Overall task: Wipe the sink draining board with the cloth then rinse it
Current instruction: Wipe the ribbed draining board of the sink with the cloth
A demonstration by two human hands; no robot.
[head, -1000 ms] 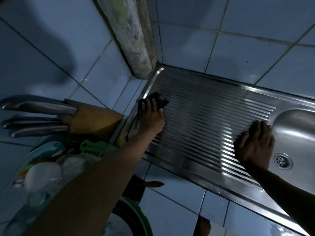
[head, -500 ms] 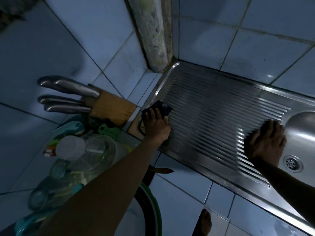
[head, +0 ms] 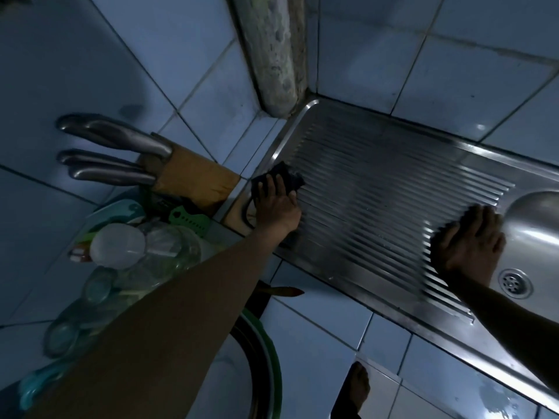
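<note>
The ribbed steel draining board (head: 378,192) runs from the tiled corner toward the sink bowl (head: 535,234) at the right, whose drain (head: 515,282) shows. My left hand (head: 276,205) presses flat on a dark cloth (head: 286,175) at the board's left edge; most of the cloth is hidden under the fingers. My right hand (head: 467,241) lies flat, palm down, on the board's right end beside the bowl, holding nothing.
A wooden knife block (head: 190,176) with steel handles stands just left of the board. Below it sit clear containers (head: 145,252) and a green item (head: 189,219). A stained pipe (head: 272,55) fills the wall corner. A round basin rim (head: 266,358) and a foot (head: 358,385) show below.
My left hand with the cloth has stayed at the board's left edge, shifting only slightly. The view has drifted so everything sits further right. My right hand has not moved.
</note>
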